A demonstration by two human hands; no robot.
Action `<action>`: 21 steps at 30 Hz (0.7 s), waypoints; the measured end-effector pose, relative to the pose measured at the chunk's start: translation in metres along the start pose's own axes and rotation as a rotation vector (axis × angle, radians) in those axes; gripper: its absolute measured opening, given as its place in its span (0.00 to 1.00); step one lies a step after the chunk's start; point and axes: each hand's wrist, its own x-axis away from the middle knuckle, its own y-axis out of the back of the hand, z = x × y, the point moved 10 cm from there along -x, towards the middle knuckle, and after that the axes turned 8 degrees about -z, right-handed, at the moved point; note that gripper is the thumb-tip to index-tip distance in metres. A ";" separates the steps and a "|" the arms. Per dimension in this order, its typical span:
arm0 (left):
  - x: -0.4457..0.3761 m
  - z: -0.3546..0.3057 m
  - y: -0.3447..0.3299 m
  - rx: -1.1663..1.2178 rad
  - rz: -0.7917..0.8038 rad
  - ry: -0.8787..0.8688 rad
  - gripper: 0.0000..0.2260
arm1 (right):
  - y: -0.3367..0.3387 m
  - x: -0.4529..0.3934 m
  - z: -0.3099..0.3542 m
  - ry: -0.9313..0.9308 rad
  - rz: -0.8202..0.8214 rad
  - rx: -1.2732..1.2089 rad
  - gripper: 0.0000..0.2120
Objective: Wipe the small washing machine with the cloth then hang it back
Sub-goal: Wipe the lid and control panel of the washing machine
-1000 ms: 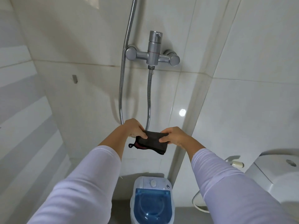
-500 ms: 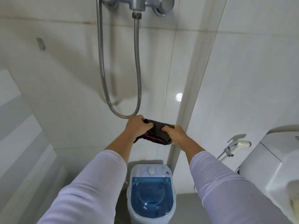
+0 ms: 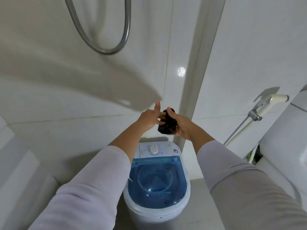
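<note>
Right hand [image 3: 180, 124] is gripping the dark bunched cloth [image 3: 167, 126], fingers wrapped round it, at frame centre. Left hand [image 3: 150, 117] is loose beside it, thumb up, fingertips touching the cloth w/o really holding. Both are hovering above the small white washing machine w/ blue see-through lid [image 3: 157, 181], lower centre, not touching it. Prob. step: readying the cloth; wiping not begun. Next move needs the cloth lowered flat onto lid and control panel.
</note>
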 end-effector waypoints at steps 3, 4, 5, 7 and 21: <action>-0.002 0.029 -0.031 0.095 0.046 -0.003 0.38 | 0.009 -0.011 -0.036 0.038 0.024 0.037 0.13; -0.001 0.038 -0.040 0.138 0.055 0.001 0.38 | 0.012 -0.014 -0.047 0.052 0.030 0.060 0.14; 0.001 0.045 -0.048 0.180 0.066 -0.004 0.39 | 0.015 -0.017 -0.057 0.068 0.028 0.075 0.13; 0.010 0.054 -0.061 0.227 0.070 -0.032 0.38 | 0.023 -0.017 -0.070 0.103 -0.002 0.082 0.10; 0.035 0.157 -0.096 -0.849 0.223 0.025 0.33 | 0.071 0.008 -0.058 0.400 -0.482 0.677 0.13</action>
